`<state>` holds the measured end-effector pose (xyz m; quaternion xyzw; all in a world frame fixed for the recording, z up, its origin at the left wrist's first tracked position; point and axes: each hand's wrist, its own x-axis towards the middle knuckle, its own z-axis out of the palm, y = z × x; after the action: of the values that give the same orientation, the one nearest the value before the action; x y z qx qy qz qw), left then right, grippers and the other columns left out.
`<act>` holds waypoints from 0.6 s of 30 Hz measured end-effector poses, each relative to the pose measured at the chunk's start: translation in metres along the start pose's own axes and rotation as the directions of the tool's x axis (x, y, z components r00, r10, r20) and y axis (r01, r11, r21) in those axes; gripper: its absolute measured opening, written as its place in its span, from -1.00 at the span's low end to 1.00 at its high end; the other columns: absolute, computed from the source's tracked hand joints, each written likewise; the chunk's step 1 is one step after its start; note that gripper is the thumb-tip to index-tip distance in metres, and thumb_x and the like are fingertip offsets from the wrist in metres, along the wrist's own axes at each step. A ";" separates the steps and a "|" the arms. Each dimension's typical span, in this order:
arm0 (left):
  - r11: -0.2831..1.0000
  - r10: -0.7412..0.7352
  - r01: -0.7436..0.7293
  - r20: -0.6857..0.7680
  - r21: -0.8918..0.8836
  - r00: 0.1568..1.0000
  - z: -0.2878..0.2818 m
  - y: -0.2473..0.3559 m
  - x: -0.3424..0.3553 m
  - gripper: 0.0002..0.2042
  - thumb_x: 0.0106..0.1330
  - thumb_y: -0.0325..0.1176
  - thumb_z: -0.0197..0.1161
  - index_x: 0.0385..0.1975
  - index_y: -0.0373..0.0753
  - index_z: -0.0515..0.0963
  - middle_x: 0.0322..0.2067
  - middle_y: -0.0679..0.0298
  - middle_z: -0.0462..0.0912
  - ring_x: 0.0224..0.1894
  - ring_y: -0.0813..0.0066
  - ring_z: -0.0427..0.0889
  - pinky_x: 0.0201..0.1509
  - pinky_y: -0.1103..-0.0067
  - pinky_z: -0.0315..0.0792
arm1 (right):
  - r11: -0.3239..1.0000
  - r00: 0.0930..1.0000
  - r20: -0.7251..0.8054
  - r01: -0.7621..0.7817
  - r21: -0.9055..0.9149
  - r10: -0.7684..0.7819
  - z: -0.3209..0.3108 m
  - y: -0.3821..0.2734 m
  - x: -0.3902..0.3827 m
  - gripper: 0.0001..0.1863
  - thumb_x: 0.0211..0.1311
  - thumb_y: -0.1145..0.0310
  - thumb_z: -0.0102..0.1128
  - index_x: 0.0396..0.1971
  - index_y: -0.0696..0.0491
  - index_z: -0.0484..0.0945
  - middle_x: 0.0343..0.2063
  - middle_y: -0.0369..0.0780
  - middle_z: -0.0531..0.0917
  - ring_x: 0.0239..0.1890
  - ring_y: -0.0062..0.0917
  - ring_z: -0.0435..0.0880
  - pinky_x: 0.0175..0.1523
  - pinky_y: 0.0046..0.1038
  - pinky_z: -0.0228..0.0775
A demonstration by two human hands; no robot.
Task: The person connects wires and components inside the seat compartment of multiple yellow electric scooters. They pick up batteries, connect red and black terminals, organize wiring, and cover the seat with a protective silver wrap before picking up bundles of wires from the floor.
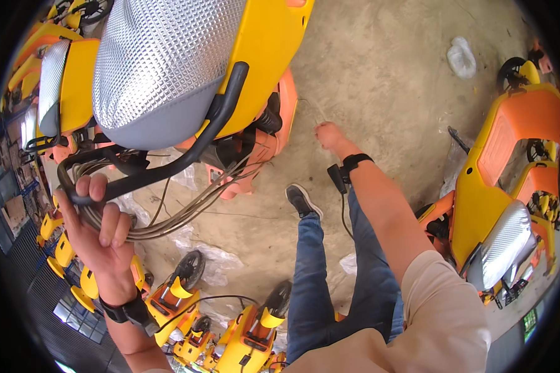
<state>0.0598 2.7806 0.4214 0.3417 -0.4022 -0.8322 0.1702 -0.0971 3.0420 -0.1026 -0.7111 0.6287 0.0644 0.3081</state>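
Observation:
My left hand [109,233] is curled around the end of the black grab rail [199,149] of a yellow and orange scooter, with a looped bundle of grey-brown wires [183,217] in its grip. The wires hang below the rail and run toward the scooter's orange rear part [270,146]. Above the rail is the scooter's seat [162,68], covered in silvery quilted foil. Out over the floor to the right, my right hand [333,137] is closed in a pinch. A faint thin wire seems to come from its fingers. Both wrists wear black straps.
More yellow and orange scooters stand at left, at right [491,180] and behind my legs [239,342]. Crumpled clear plastic [214,264] lies on the concrete floor [379,56], with another piece [462,57] at far right. A black cord [344,214] hangs from my right wrist.

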 end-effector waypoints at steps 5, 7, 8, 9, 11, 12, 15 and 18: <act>1.000 0.015 -0.014 -0.067 0.019 0.998 0.004 -0.003 -0.005 -0.71 0.36 -0.11 -0.27 -0.35 -0.23 0.18 -0.38 0.26 0.26 -0.83 0.68 0.04 -0.83 0.74 -0.05 | -0.329 0.630 0.407 -0.243 0.912 0.662 -0.045 -0.041 0.015 -0.78 0.01 0.33 0.02 -0.41 0.16 0.49 -0.39 -0.05 0.56 -0.40 -0.23 0.53 -0.30 -0.33 0.39; 0.999 -0.013 0.014 -0.016 0.040 1.000 0.004 -0.003 -0.007 -0.72 0.36 -0.10 -0.27 -0.37 -0.22 0.18 -0.38 0.26 0.27 -0.84 0.68 0.04 -0.84 0.75 -0.06 | 0.031 0.595 0.179 -0.326 0.945 0.783 -0.025 -0.015 0.008 -0.77 0.05 0.32 -0.02 -0.40 0.18 0.48 -0.42 0.00 0.55 -0.39 -0.18 0.53 -0.29 -0.30 0.38; 0.999 -0.023 0.025 -0.037 0.033 0.999 0.002 -0.005 -0.010 -0.71 0.36 -0.09 -0.27 -0.38 -0.21 0.19 -0.40 0.27 0.27 -0.85 0.68 0.03 -0.85 0.75 -0.06 | 0.130 0.561 0.123 -0.390 0.911 0.818 -0.024 -0.010 0.006 -0.74 0.07 0.30 -0.04 -0.39 0.19 0.49 -0.40 0.00 0.55 -0.35 -0.18 0.52 -0.26 -0.30 0.38; 1.000 -0.019 0.019 -0.075 -0.005 0.997 -0.001 -0.008 -0.014 -0.70 0.35 -0.07 -0.27 -0.39 -0.20 0.19 -0.43 0.28 0.26 -0.85 0.69 0.03 -0.84 0.74 -0.06 | 0.219 0.527 0.065 -0.459 0.861 0.847 -0.024 -0.005 0.004 -0.72 0.09 0.29 -0.06 -0.38 0.20 0.50 -0.38 0.00 0.55 -0.32 -0.19 0.52 -0.23 -0.30 0.38; 1.000 -0.001 0.002 -0.147 0.009 0.989 -0.018 -0.005 -0.034 -0.70 0.35 -0.06 -0.26 -0.40 -0.19 0.19 -0.45 0.29 0.25 -0.85 0.68 0.03 -0.84 0.73 -0.07 | 0.309 0.593 0.106 -0.554 0.773 0.798 -0.069 0.007 -0.011 -0.68 0.12 0.26 -0.09 -0.39 0.23 0.52 -0.34 -0.03 0.56 -0.27 -0.25 0.52 -0.17 -0.33 0.39; 1.000 0.001 0.000 -0.147 0.005 0.989 -0.020 -0.005 -0.034 -0.69 0.35 -0.05 -0.27 -0.41 -0.19 0.18 -0.46 0.30 0.24 -0.85 0.67 0.03 -0.83 0.73 -0.08 | 0.423 0.649 0.077 -0.576 0.699 0.757 -0.065 0.023 -0.020 -0.68 0.13 0.26 -0.10 -0.40 0.23 0.52 -0.36 -0.03 0.56 -0.27 -0.24 0.52 -0.17 -0.33 0.39; 1.000 -0.003 0.004 -0.075 0.012 0.997 -0.012 -0.004 -0.027 -0.65 0.34 0.00 -0.33 -0.46 -0.18 0.13 -0.46 0.29 0.24 -0.86 0.67 0.04 -0.81 0.72 -0.04 | 0.476 0.741 0.044 -0.474 0.740 0.671 -0.050 0.064 -0.031 -0.72 0.12 0.30 -0.09 -0.41 0.20 0.52 -0.38 0.03 0.55 -0.26 -0.16 0.51 -0.15 -0.29 0.35; 1.000 0.008 -0.009 -0.050 -0.008 0.999 -0.019 -0.013 -0.022 -0.66 0.34 -0.02 -0.30 -0.44 -0.19 0.14 -0.47 0.29 0.24 -0.86 0.68 0.02 -0.82 0.72 -0.07 | 0.584 0.620 -0.096 -0.659 0.474 0.778 -0.067 0.098 -0.035 -0.81 0.06 0.36 -0.04 -0.42 0.11 0.54 -0.36 -0.07 0.57 -0.29 -0.27 0.53 -0.18 -0.33 0.38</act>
<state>0.0886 2.7902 0.4121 0.3600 -0.3958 -0.8243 0.1852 -0.2155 3.0351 -0.0668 -0.3143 0.9016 -0.0490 0.2932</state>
